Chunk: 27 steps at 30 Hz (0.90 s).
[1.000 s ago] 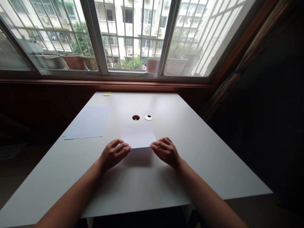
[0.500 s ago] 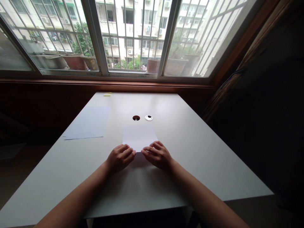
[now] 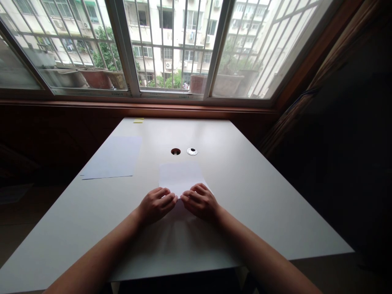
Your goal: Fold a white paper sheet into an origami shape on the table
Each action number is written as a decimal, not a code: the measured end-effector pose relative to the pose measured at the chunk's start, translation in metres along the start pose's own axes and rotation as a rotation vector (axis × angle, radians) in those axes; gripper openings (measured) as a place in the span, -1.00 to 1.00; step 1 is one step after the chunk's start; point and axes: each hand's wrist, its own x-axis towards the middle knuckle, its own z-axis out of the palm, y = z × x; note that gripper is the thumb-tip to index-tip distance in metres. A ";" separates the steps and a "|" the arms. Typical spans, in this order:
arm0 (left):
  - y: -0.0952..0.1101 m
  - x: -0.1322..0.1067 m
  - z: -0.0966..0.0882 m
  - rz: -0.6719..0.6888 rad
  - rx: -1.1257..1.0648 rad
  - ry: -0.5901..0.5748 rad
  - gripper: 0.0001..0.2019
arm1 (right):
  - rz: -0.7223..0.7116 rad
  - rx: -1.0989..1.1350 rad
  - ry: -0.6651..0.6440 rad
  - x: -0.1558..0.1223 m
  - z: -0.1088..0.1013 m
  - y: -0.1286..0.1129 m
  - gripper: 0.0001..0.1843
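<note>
A white sheet of paper (image 3: 181, 175) lies on the white table (image 3: 254, 196), in front of my body. My left hand (image 3: 157, 204) pinches its near edge on the left side. On the right side of that edge, my right hand (image 3: 200, 201) pinches the paper too. The fingertips of both hands almost meet at the middle of the near edge. My fingers cover the near corners, so I cannot tell exactly how the paper is bent or folded there.
More white paper (image 3: 113, 157) lies at the table's left edge. Yellow sticky notes (image 3: 139, 120) are at the far left corner. Beyond the sheet are a round cable hole (image 3: 175, 151) and a metal ring (image 3: 192, 151). A barred window (image 3: 171, 49) stands behind the table.
Both hands have drawn slightly closer together along the near edge of the paper. The sheet's far edge sits a little nearer to me, and more of its right side shows.
</note>
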 end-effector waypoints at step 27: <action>-0.032 -0.017 -0.008 -0.111 -0.047 0.020 -0.78 | 0.138 -0.097 -0.001 -0.011 -0.017 0.028 -0.65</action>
